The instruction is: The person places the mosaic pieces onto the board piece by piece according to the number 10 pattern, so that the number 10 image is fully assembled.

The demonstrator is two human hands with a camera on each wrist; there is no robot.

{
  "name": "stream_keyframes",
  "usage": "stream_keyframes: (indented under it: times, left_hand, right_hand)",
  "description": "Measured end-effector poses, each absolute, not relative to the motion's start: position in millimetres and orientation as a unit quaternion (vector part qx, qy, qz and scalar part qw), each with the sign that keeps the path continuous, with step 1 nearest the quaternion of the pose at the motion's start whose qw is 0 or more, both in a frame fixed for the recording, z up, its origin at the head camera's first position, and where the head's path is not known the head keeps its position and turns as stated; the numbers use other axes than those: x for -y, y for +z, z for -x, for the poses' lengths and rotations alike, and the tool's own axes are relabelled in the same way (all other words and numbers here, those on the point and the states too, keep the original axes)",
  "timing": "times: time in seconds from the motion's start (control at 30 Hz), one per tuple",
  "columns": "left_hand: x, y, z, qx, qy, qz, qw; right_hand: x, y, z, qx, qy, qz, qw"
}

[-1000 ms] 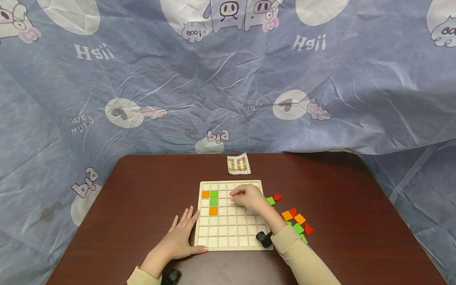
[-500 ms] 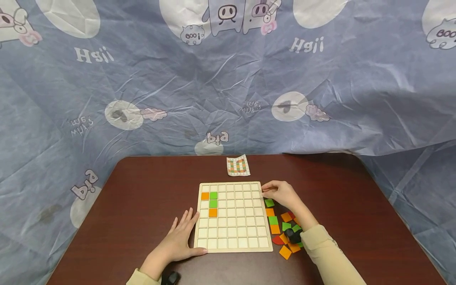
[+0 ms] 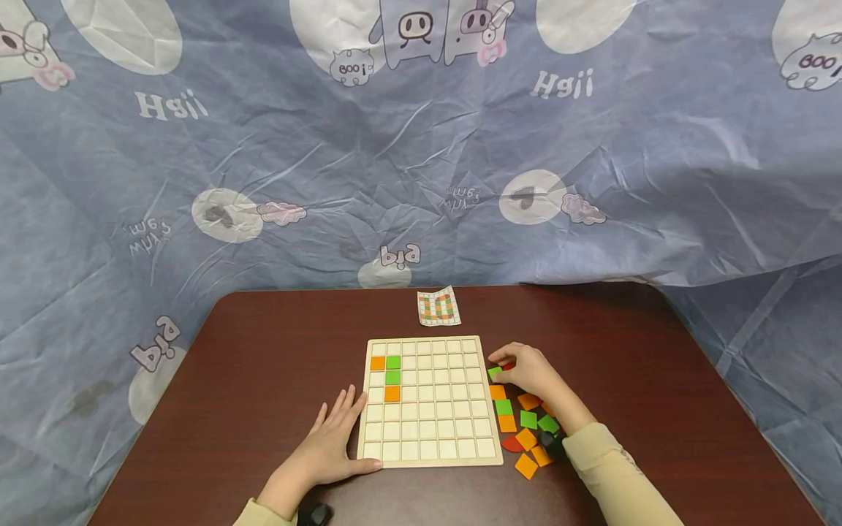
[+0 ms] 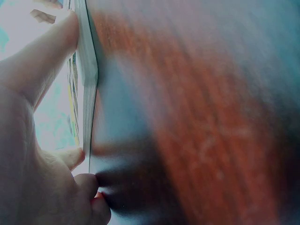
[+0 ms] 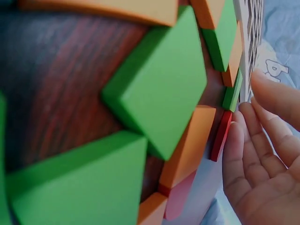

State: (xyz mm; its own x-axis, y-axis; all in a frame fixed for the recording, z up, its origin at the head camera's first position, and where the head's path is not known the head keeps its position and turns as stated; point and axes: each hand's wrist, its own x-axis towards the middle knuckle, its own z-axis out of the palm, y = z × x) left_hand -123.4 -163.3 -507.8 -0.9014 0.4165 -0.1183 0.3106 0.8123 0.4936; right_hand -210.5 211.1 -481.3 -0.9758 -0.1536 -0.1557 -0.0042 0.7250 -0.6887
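Note:
A pale wooden grid board [image 3: 427,403] lies on the table. Set in its upper left squares are an orange tile [image 3: 378,363], two green tiles [image 3: 392,378] and a second orange tile [image 3: 392,394]. My left hand [image 3: 332,442] rests at the board's left front corner, fingers spread along the left edge and thumb at the front edge. Off the board's right side, my right hand [image 3: 529,370] reaches low over a loose green tile [image 3: 494,373], its thumb overlapping that tile. A red piece [image 5: 221,136] lies right at its fingertips in the right wrist view.
Loose orange, green and red pieces [image 3: 526,438] are scattered to the right of the board, beneath my right forearm. Behind the board lies a small paper card [image 3: 438,307] printed with a coloured grid pattern. A patterned blue-grey cloth [image 3: 395,146] hangs behind the dark wooden table [image 3: 276,351].
My right hand has moved from above the board to the right, past its edge, then slightly down to the loose green tile. The left hand has stayed in place.

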Motion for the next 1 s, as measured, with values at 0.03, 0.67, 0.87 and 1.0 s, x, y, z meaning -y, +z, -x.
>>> stream_keyframes:
  times: [0.03,0.67,0.87,1.0]
  left_hand:
    - [163.3,-507.9,123.2,-0.946,0.238,-0.191,0.112]
    - [160.7,-501.7,121.9,-0.946,0.241,-0.188,0.11]
    - [160.6,-501.6,122.0,-0.945,0.243,-0.187,0.111]
    - [160.9,-501.6,121.6,-0.946,0.242,-0.188,0.109]
  right_hand:
    - [-210.2,-481.9,210.5,-0.926,-0.36,0.049,0.099]
    - [-203.8,-474.5,210.3,-0.942,-0.303,0.077,0.124]
    - [-203.6,-472.2,210.3,-0.943,-0.288,0.096,0.136]
    - [-202.9,-470.7,209.6,-0.944,-0.279,0.102,0.145]
